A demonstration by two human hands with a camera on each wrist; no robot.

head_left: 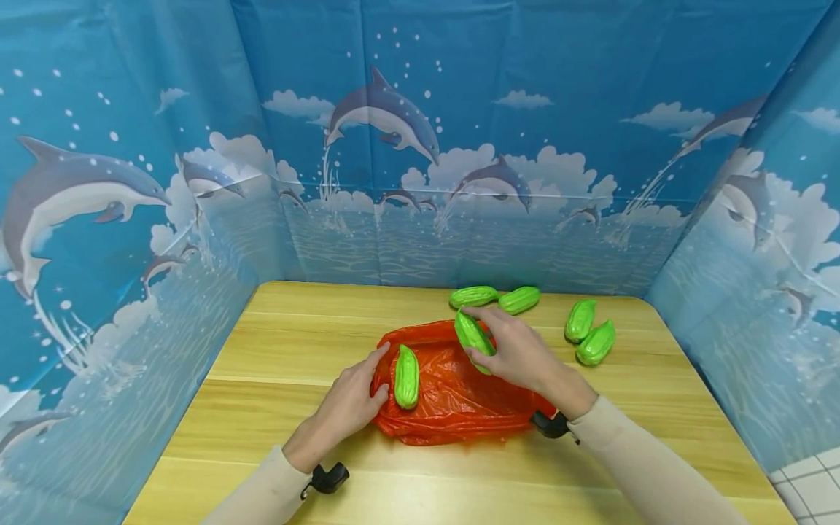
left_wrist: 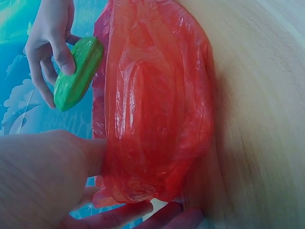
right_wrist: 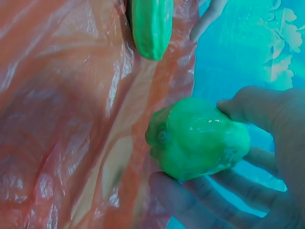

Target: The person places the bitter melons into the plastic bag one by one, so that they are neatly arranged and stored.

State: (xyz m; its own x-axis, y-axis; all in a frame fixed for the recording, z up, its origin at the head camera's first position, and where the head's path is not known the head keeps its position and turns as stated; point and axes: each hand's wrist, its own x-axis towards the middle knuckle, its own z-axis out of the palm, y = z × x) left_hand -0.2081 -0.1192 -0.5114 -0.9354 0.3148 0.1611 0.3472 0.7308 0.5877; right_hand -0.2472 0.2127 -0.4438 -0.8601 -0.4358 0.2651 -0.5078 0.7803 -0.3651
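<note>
A red plastic bag (head_left: 453,386) lies spread on the table, with one green ridged vegetable (head_left: 407,377) on its left part. My right hand (head_left: 518,354) grips another green vegetable (head_left: 474,339) between thumb and fingers above the bag's right part; the right wrist view shows this vegetable (right_wrist: 198,138) end-on in the fingers. At the bag's left edge rests my left hand (head_left: 348,401), thumb and fingers spread along the plastic. In the left wrist view the left hand (left_wrist: 52,176) touches the side of the bag (left_wrist: 152,105).
Two green vegetables (head_left: 474,296) lie at the table's back edge behind the bag. Another pair (head_left: 596,343) lies to the right, beyond my right hand. A blue dolphin-print curtain (head_left: 394,240) stands around the back and sides of the wooden table (head_left: 282,335).
</note>
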